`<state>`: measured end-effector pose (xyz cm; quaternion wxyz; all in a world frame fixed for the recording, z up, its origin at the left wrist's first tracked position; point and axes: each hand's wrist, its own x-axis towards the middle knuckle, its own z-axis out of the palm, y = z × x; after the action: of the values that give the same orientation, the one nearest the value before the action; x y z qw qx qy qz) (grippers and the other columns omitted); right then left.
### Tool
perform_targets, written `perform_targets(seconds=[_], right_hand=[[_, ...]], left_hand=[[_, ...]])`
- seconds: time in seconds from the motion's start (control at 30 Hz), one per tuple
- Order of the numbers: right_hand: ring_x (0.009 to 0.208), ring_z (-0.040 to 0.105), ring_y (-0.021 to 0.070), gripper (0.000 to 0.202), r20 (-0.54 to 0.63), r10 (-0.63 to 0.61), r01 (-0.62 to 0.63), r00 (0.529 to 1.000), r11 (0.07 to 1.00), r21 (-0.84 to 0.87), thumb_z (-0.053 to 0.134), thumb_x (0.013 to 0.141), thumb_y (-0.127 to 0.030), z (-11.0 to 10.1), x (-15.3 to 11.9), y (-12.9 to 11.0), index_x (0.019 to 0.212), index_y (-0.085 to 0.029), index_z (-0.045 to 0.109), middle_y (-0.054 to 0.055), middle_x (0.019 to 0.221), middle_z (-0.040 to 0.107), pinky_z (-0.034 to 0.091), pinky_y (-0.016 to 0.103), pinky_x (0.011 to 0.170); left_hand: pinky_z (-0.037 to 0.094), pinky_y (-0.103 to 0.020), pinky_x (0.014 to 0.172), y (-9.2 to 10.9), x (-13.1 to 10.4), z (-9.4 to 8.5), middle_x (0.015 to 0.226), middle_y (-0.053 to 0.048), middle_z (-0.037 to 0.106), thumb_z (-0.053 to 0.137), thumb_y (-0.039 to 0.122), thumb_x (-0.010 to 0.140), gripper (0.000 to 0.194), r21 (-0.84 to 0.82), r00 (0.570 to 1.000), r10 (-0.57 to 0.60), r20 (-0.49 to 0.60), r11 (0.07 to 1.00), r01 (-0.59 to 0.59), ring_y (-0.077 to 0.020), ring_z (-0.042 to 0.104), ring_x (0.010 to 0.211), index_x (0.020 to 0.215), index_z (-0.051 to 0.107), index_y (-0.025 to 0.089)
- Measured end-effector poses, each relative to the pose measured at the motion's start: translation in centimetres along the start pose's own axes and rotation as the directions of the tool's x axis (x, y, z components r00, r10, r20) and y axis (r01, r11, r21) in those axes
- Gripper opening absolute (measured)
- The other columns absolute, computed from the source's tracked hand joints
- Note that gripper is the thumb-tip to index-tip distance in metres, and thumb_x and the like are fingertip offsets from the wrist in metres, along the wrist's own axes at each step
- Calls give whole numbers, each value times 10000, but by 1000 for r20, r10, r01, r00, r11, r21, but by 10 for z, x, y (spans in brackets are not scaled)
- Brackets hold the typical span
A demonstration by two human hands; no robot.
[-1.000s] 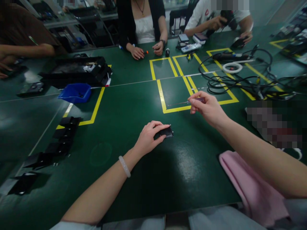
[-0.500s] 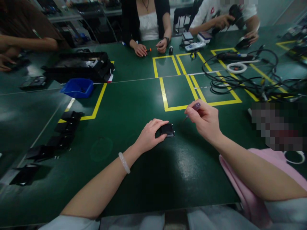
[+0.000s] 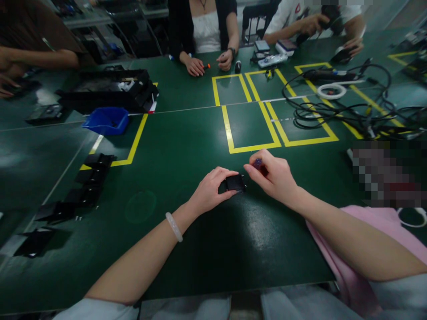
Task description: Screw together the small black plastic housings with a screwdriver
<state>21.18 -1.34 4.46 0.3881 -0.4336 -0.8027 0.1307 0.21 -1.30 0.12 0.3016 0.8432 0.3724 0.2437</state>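
Head view: left hand [image 3: 211, 192] pinches a small black part [image 3: 235, 182] down on the green table [image 3: 187, 146], near the middle, w/ thumb and fingers on its sides. Right hand [image 3: 274, 177] is closed round a purple-handled tool [image 3: 257, 163], just beside the part. Part looks light, stiff, prob. plastic or metal; likely slides on the smooth top, so grip it by the edges. Tool tip is hidden behind fingers; can't tell if it touches the part. Part's detail is too dark to read.

Small part [image 3: 235, 182] sits mid-table [image 3: 187, 249] near the front edge, left hand [image 3: 211, 191] on it, right hand [image 3: 271, 175] just beside. Bin [image 3: 106, 120] far left; cables [image 3: 340, 111] toward right edge.
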Motion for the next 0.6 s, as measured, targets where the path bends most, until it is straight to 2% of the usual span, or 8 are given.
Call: perform_targets(seconds=[0.37,0.6], right_hand=[[485,437,71,118,-19,-47,48,999,999,21,522,882,-287,0,-1,-2,800,-217,475,-55,607,483,339,207,495],[489,476,77,128,-35,-110,105,993,986,-126,540,881,-317,1,-3,0,817,-215,496,-44,602,529,355,213,502]], left_hand=[[425,-377,962,-1,-1,1,1159,-64,563,601,348,865,396,19,1000,-1,0,1000,1,-211,524,1086,1229,506,225],[440,-387,935,-1,0,0,1132,-69,570,602,352,859,397,24,1000,4,-2,1000,-4,-222,530,1063,1224,512,224]])
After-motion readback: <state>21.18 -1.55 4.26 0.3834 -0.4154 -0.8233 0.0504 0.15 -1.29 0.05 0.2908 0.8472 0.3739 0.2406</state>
